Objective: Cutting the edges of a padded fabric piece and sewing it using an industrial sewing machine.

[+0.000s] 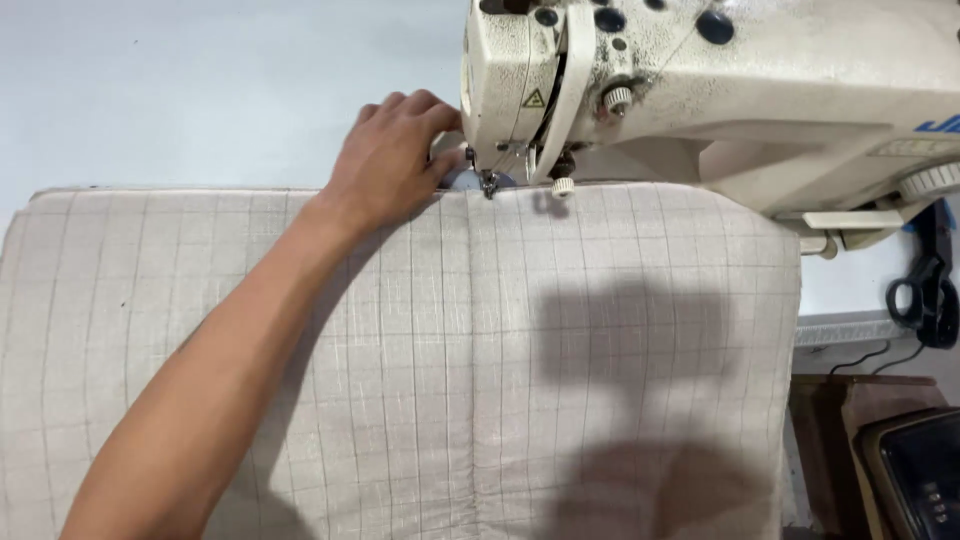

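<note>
- Left hand (392,160): reaches in from 7 o'clock, arm laid across the cloth. It lies palm down at the far edge of the fabric, just left of the needle, fingers curled loosely and pressing the cloth flat. It grips nothing between fingers and thumb; the fingertips are partly hidden behind the machine head.
- Right hand: not in view.
- Padded fabric panel (480,380): pale beige with a thin grid pattern and a lengthwise seam down the middle. It covers most of the view, its far edge under the presser foot (489,184) at 12 o'clock.
- Handling judgement: soft, pliable and fairly light for its bulk. The padding gives it some body, so it should bend rather than crease. The weave looks coarse, so it is not slippery. It is best held flat under the palm close to the needle, or pinched at the far edge; a far-off grip would let it sag and drag.
- Sewing machine (700,90): cream, worn and speckled; its head fills 12 to 2 o'clock.
- Surface (180,90): pale blue-grey and smooth, visible beyond the panel from 10 to 12 o'clock.
- Black scissors (925,290): hanging at 3 o'clock, well apart from the hand.
- Dark control box (915,480): on a brown stand at 4 o'clock.
</note>
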